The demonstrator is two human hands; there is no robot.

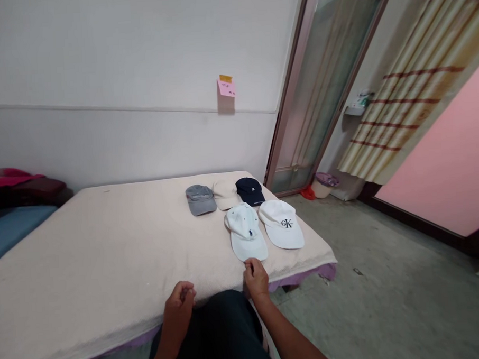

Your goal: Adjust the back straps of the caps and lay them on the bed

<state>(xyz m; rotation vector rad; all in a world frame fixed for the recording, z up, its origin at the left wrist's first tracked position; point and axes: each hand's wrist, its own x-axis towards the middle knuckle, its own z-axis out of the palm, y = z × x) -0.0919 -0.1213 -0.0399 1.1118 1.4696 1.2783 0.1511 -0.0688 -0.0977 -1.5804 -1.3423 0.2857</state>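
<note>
My right hand (255, 278) is at the front edge of a pale white baseball cap (243, 224) with a small dark polo-player logo; its fingers are closed at the brim's tip. Over the near edge of the bed, by my left leg, my left hand (179, 304) is loosely curled with nothing visible in it. A white cap (283, 228) with black "CK" letters lies just right of the pale one. Behind them, in a row, sit a grey cap (200, 199), a cream cap (224, 195) and a navy cap (250, 189).
The caps lie on a bed with a cream cover (119, 248) against a white wall (119, 58). A pink note (226, 88) is taped there. Folded bedding (19, 221) is at the far left. Right of the bed are a glass door (311, 91), a bin (323, 186) and the floor (395, 284).
</note>
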